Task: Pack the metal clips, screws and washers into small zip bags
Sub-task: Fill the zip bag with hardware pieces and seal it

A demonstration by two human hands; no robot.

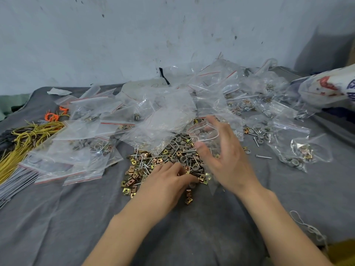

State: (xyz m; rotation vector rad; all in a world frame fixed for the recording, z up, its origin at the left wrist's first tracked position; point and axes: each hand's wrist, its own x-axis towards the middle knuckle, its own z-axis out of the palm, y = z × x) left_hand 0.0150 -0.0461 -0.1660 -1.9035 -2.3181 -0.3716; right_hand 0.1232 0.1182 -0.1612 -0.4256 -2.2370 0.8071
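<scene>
Right hand [224,156] holds zip bag [206,139] over hardware pile's [163,156] right side, thumb and fingers curved wide round its mouth. Left hand [169,179] curled into clips [132,175] at pile's near edge (catch hidden). Bag is limp and slippery, so hold it by the rim.

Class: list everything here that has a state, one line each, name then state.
left hand: fingers curled into pile, grip hidden
right hand: holds bag
bag: mouth open
pile: loose, unpacked
empty bags: flat, stacked
filled bags: lying at right
</scene>
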